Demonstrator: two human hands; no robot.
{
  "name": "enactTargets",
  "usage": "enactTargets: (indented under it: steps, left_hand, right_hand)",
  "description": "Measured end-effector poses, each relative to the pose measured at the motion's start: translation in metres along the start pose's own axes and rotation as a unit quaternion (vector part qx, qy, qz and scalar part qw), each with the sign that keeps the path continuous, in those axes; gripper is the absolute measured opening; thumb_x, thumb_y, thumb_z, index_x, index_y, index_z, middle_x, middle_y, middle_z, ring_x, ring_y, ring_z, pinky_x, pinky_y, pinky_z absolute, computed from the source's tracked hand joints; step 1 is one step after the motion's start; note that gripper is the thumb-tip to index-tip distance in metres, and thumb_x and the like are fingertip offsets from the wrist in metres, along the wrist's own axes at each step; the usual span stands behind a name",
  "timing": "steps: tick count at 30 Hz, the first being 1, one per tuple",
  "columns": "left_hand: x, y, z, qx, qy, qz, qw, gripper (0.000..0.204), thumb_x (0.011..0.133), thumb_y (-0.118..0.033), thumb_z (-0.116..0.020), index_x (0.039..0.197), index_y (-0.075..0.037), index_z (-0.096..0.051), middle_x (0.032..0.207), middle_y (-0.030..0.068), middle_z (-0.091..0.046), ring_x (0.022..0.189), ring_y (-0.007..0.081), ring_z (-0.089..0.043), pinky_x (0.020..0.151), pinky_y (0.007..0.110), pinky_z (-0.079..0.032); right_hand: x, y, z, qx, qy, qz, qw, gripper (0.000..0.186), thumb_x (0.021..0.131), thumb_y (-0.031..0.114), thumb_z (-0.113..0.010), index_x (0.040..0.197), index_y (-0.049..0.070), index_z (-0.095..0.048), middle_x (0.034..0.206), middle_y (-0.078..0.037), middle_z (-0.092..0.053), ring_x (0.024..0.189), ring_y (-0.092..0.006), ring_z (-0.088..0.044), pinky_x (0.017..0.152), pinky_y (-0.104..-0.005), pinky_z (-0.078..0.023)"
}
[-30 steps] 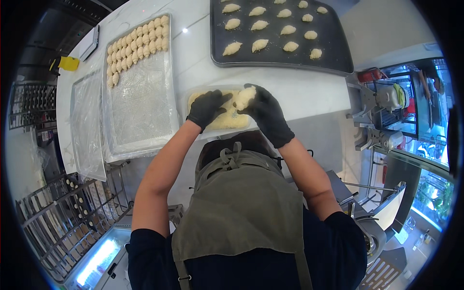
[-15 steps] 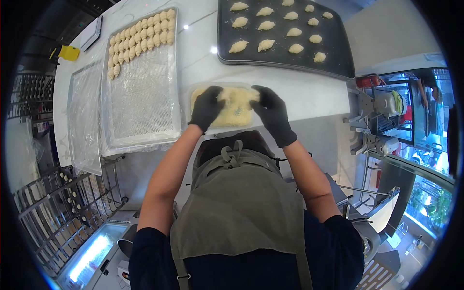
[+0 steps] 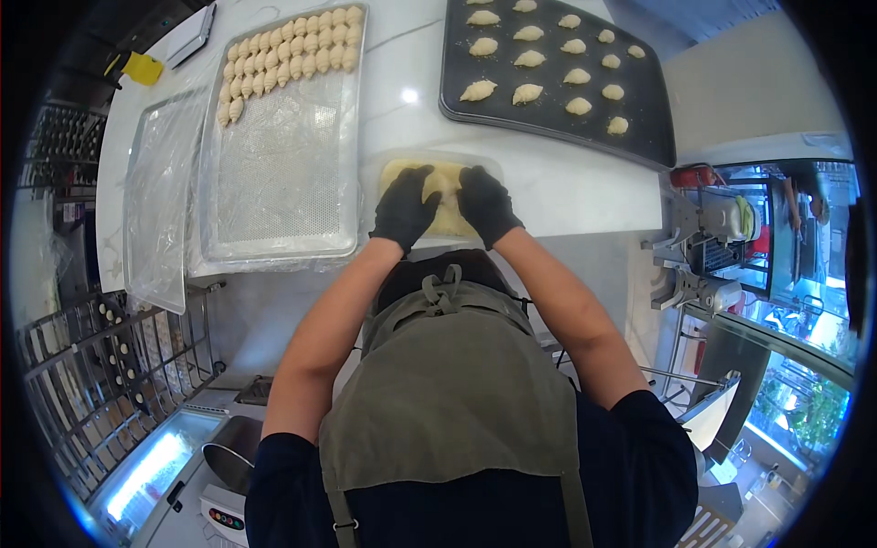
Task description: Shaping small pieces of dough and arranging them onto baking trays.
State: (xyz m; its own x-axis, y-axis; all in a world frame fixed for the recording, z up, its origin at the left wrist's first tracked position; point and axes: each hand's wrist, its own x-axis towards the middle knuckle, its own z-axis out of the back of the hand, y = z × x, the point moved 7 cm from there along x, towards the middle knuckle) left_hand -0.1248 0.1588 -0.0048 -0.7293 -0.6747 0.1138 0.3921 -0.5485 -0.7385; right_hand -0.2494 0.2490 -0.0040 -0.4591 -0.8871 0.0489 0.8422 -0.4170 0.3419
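A shallow rectangular container (image 3: pixel 498 169) with yellowish crumbs (image 3: pixel 448 223) in it stands at the near edge of the white counter. Both my hands wear black gloves and reach down into it, side by side. My left hand (image 3: pixel 407 205) bends its fingers inward over the crumbs at the left. Opposite it, my right hand (image 3: pixel 486 203) curls in from the right, close to the left one. A pale, dough-like patch (image 3: pixel 445 175) shows between the fingers; its outline is partly hidden, and what each hand grips is unclear.
A perforated tray (image 3: pixel 354 183) with rows of small raw croissants (image 3: pixel 292 50) lies to the left, beside a plastic-covered tray (image 3: pixel 160 201). At the far right, a dark baking tray (image 3: pixel 557 132) bears spaced croissants. A yellow-and-black object (image 3: pixel 139 68) stands far left.
My hands have come closer together over the container, the right one moving inward to the left. The whole view has shifted slightly, so the counter and trays appear further right.
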Motion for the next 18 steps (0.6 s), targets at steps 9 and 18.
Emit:
enactTargets:
  steps: [9,18]
  left_hand:
    - [0.013,-0.034,-0.025,0.221,0.144,0.003,0.965,0.058,0.076,-0.009,-0.070,0.132,-0.010,-0.056,0.108,0.0146,-0.062,0.092,0.0333,-0.064,0.082,0.042,-0.053]
    - [0.009,-0.014,0.017,-0.472,0.055,0.052,0.878,0.069,0.074,0.008,-0.057,0.141,-0.005,-0.048,0.131,0.0145,-0.060,0.110,0.0267,-0.062,0.096,0.033,-0.049]
  right_hand:
    - [-0.012,-0.001,0.051,0.039,-0.131,0.039,0.990,0.029,0.078,0.007,-0.065,0.107,0.003,-0.063,0.092,-0.015,-0.063,0.072,-0.0316,-0.062,0.065,-0.0397,-0.053]
    - [-0.025,-0.036,0.069,0.598,0.029,-0.172,0.783,0.033,0.086,0.003,-0.062,0.119,-0.001,-0.063,0.093,-0.012,-0.065,0.078,-0.0194,-0.061,0.067,-0.0306,-0.054]
